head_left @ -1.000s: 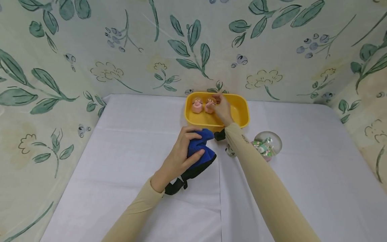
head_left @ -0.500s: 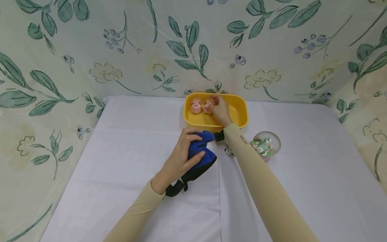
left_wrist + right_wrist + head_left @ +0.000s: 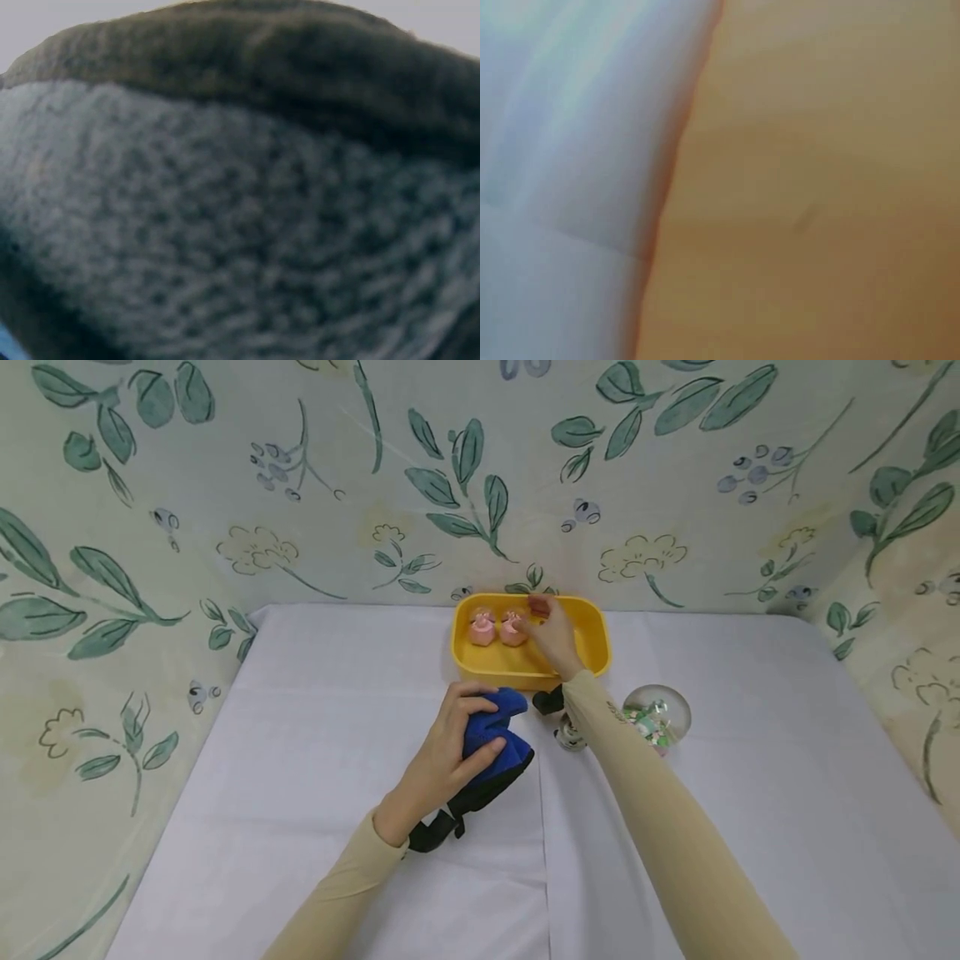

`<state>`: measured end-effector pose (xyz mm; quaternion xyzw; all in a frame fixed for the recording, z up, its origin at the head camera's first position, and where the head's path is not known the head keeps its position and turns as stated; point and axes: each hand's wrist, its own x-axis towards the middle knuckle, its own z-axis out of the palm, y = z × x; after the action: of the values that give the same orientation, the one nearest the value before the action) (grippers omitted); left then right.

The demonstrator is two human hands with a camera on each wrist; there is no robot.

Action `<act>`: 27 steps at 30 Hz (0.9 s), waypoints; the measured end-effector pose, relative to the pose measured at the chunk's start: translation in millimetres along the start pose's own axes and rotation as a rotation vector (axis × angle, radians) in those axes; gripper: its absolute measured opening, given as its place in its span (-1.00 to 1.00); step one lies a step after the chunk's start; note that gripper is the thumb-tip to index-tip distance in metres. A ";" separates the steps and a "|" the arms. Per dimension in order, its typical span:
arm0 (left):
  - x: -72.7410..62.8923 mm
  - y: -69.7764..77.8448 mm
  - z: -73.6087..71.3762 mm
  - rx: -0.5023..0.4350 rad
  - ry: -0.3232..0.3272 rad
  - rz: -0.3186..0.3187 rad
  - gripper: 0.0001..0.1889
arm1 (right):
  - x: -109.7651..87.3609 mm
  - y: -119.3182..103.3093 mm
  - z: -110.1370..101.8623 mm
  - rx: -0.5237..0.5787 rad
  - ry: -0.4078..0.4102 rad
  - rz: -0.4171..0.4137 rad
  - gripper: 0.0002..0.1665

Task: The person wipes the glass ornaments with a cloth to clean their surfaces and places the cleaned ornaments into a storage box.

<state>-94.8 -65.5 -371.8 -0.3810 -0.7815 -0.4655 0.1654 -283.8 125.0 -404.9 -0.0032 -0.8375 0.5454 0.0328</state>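
In the head view my left hand (image 3: 442, 747) grips a soft blue and black cloth item (image 3: 495, 739), fingers over its top and thumb along its side. Its exact kind is unclear. My right hand (image 3: 555, 635) reaches into a yellow tray (image 3: 480, 672), thumb and fingers around the right side of a small pink figurine (image 3: 513, 629). Left of that stands a matching pink figurine (image 3: 482, 628). In the left wrist view, blurred grey fabric (image 3: 240, 217) fills most of the picture. The right wrist view shows a yellow wall of the tray (image 3: 802, 180) up close.
A clear snow globe (image 3: 660, 714) with green and pink contents lies right of my right forearm. Beside the forearm sits a small silvery object (image 3: 570, 733), partly hidden. A white cloth (image 3: 322, 710) covers the table; patterned fabric (image 3: 300, 485) hangs behind it.
The whole scene shifts slightly down and left in the head view as the camera turns. Both hands keep nearly the same pose and place; the tray and figurines stay put.
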 end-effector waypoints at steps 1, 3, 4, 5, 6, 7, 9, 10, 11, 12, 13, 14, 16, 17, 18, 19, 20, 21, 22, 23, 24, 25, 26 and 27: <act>0.0 -0.2 0.5 0.000 0.000 -0.001 -0.57 | -1.6 -1.2 -1.9 0.010 0.004 -0.003 -0.39; -0.1 -0.6 1.2 0.001 -0.001 0.000 -0.57 | -4.9 -4.1 -5.8 0.032 0.011 -0.015 -0.39; 0.0 -0.7 1.5 0.001 -0.002 0.000 -0.57 | -7.1 -5.9 -7.6 0.045 0.015 -0.026 -0.39; 0.1 -0.6 1.7 0.001 -0.003 -0.001 -0.57 | -8.8 -7.0 -9.4 0.059 0.020 -0.035 -0.38; 0.3 -0.4 1.9 0.001 -0.005 -0.003 -0.57 | -10.4 -8.3 -11.2 0.077 0.026 -0.045 -0.38; 0.4 -0.2 2.1 0.001 -0.006 -0.004 -0.56 | -12.2 -9.7 -13.2 0.096 0.033 -0.058 -0.38; 0.8 0.2 2.6 -0.002 -0.008 -0.004 -0.56 | -15.5 -12.3 -17.1 0.140 0.045 -0.084 -0.37; 1.1 0.4 2.7 -0.003 -0.008 -0.003 -0.56 | -17.8 -13.9 -19.4 0.161 0.051 -0.094 -0.37; 1.3 0.6 2.9 -0.004 -0.009 -0.003 -0.56 | -20.5 -15.5 -22.0 0.187 0.056 -0.104 -0.37; 1.7 0.6 3.1 -0.005 -0.009 -0.002 -0.57 | -23.4 -17.2 -24.8 0.219 0.060 -0.118 -0.38; 1.6 0.5 3.1 -0.005 -0.008 -0.001 -0.57 | -26.7 -19.2 -27.3 0.245 0.065 -0.129 -0.38; 1.6 0.2 3.1 -0.003 -0.007 0.001 -0.57 | -30.3 -21.2 -29.9 0.267 0.072 -0.138 -0.38; 1.6 0.0 2.9 0.002 -0.005 0.002 -0.57 | -39.4 -26.0 -35.9 0.300 0.080 -0.160 -0.38; 1.5 0.0 2.8 0.003 -0.005 0.002 -0.57 | -44.0 -28.2 -39.0 0.317 0.082 -0.172 -0.38; 1.4 0.1 2.7 0.004 -0.005 0.002 -0.57 | -48.7 -30.3 -42.0 0.326 0.088 -0.182 -0.39; 1.3 0.2 2.6 0.005 -0.005 0.001 -0.57 | -53.7 -32.4 -45.0 0.329 0.093 -0.191 -0.40; 1.2 0.4 2.5 0.004 -0.006 0.001 -0.57 | -58.6 -34.4 -47.9 0.338 0.096 -0.201 -0.40; 1.1 0.7 2.4 0.002 -0.007 -0.001 -0.57 | -63.5 -36.0 -51.1 0.348 0.097 -0.207 -0.40; 0.9 0.7 2.5 0.001 -0.008 -0.003 -0.57 | -68.2 -37.3 -53.9 0.358 0.100 -0.216 -0.40; 0.8 0.7 2.5 -0.001 -0.009 -0.005 -0.57 | -72.8 -38.1 -56.8 0.366 0.102 -0.224 -0.40; 0.7 0.7 2.6 -0.002 -0.011 -0.008 -0.57 | -77.2 -38.5 -59.4 0.373 0.105 -0.232 -0.40; 0.7 0.8 2.6 -0.003 -0.012 -0.010 -0.57 | -81.5 -38.8 -62.1 0.380 0.109 -0.238 -0.39; 0.6 0.9 2.5 -0.003 -0.012 -0.011 -0.57 | -85.7 -38.8 -64.6 0.388 0.111 -0.244 -0.39; 0.6 0.9 2.5 -0.002 -0.012 -0.012 -0.57 | -89.9 -38.6 -66.8 0.390 0.115 -0.245 -0.39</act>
<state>-94.3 -62.8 -372.2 -0.3791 -0.7843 -0.4651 0.1575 -189.0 166.6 -347.4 0.0740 -0.7071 0.6878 0.1465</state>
